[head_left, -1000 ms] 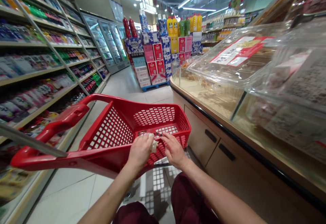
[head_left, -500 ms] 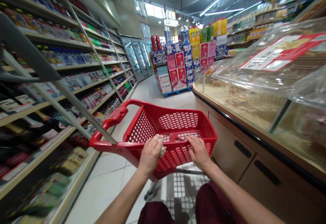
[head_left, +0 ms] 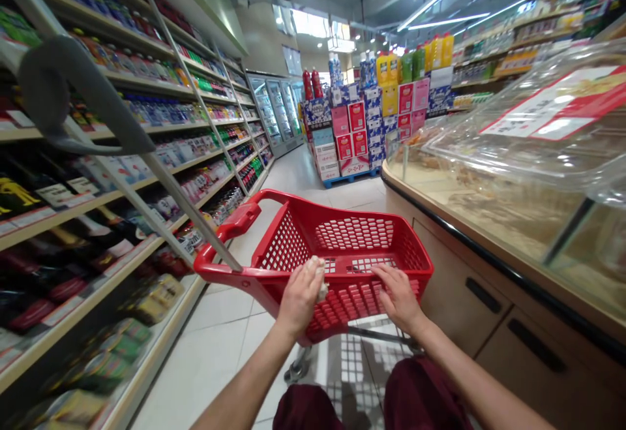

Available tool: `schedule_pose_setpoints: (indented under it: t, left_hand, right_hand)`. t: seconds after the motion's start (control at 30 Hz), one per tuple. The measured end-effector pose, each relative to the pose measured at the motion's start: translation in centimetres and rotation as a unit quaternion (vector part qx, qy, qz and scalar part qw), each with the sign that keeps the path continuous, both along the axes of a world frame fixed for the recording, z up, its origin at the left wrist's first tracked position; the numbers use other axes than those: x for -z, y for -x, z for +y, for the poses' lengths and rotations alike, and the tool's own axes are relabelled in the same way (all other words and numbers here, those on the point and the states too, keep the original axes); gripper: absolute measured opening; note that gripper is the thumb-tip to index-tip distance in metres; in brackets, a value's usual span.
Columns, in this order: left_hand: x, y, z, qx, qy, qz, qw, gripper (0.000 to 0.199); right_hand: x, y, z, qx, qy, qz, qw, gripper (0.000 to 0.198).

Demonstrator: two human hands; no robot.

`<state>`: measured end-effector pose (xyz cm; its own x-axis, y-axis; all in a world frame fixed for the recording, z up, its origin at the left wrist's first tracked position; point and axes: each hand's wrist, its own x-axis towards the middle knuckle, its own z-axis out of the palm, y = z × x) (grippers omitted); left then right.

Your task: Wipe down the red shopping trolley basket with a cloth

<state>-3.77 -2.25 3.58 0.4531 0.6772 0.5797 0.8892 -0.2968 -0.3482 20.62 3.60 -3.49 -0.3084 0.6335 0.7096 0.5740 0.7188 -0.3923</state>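
Note:
A red plastic shopping basket cart [head_left: 267, 290] stands crosswise in front of me, its perforated sides and floor in view. At the near rim, my left hand [head_left: 296, 299] is closed on a crumpled white cloth or tissue [head_left: 320, 276], pressed against that edge. My right hand [head_left: 402, 298] is farther along the same rim, fingers stretched over it and nothing visible in them. A long grey pull handle [head_left: 90, 100] rises from the cart's left end towards the upper left. A small caster [head_left: 298, 371] shows beneath the basket.
Shelves of bottles and jars [head_left: 117, 188] line the left side. On the right runs a wooden display counter [head_left: 460, 254] with clear plastic food boxes [head_left: 508, 143] on it. Stacked drink cartons [head_left: 352, 136] sit on a blue pallet ahead, with glass-door fridges [head_left: 276, 110] beyond.
My view has turned slightly left, so the cart, shelves and counter appear farther right in the picture. Both hands remain at the near rim, the cloth still in my left.

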Motion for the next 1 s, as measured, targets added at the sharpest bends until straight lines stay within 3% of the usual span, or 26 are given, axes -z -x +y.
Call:
schedule_pose_setpoints:
  t: [0.07, 0.2, 0.27, 0.33, 0.43, 0.5, 0.57, 0.63, 0.7, 0.77, 0.83, 0.9, 0.97, 1.0]
  left_hand:
    - [-0.4, 0.3, 0.1, 0.002, 0.016, 0.014, 1.0, 0.036]
    - [-3.3, 6.5, -2.2, -0.056, -0.014, 0.049, 0.997, 0.04]
    - [-3.9, 8.1, -2.9, -0.077, -0.05, 0.048, 0.995, 0.039]
    - [-3.1, 7.2, -2.8, -0.064, -0.072, 0.04, 0.995, 0.035]
    - [-1.4, 4.0, -2.0, -0.011, -0.04, 0.05, 0.998, 0.033]
    - [-2.1, 3.4, -1.8, 0.009, -0.034, 0.061, 0.997, 0.033]
    - [-5.5, 4.7, -2.1, 0.003, -0.071, 0.061, 0.996, 0.032]
    - [-11.0, 7.1, -2.5, -0.026, -0.139, 0.054, 0.988, 0.035]
    - [-16.7, 9.3, -2.8, -0.068, -0.253, 0.041, 0.964, 0.037]
    - [-19.9, 10.5, -2.9, -0.093, -0.293, 0.048, 0.95, 0.037]
    - [-19.2, 10.8, -2.9, -0.063, -0.239, 0.104, 0.963, 0.035]
    - [-15.6, 10.6, -3.1, -0.004, -0.129, 0.175, 0.976, 0.033]
    - [-11.8, 10.6, -3.3, 0.043, -0.057, 0.214, 0.974, 0.034]
    - [-10.8, 10.7, -3.3, 0.04, -0.036, 0.216, 0.975, 0.034]
  right_hand:
    - [0.0, -0.3, 0.2, -0.009, 0.0, -0.008, 1.0, 0.045]
    - [0.2, -0.3, 0.2, -0.004, 0.004, 0.001, 1.0, 0.041]
    - [0.3, 0.0, 0.0, 0.007, 0.005, 0.009, 1.0, 0.038]
    - [0.2, 0.2, -0.1, 0.015, 0.006, 0.013, 1.0, 0.037]
    - [0.1, 0.1, 0.0, 0.007, 0.006, -0.002, 1.0, 0.036]
    - [0.1, 0.0, 0.2, 0.006, 0.0, -0.008, 1.0, 0.035]
    - [0.3, -0.2, 0.5, 0.017, -0.008, 0.0, 1.0, 0.034]
    - [0.6, -0.3, 0.7, 0.027, -0.015, 0.008, 0.999, 0.032]
    - [0.9, -0.5, 1.0, 0.03, -0.021, 0.014, 0.999, 0.03]
    - [1.0, -0.8, 1.1, 0.024, -0.021, 0.017, 0.999, 0.03]
    - [0.9, -1.0, 1.2, 0.013, -0.018, 0.016, 1.0, 0.03]
    - [0.9, -1.2, 1.3, 0.005, -0.013, 0.017, 1.0, 0.029]
    - [0.9, -1.1, 1.3, -0.004, -0.012, 0.018, 1.0, 0.028]
    - [1.0, -1.1, 1.3, -0.008, -0.014, 0.018, 1.0, 0.027]
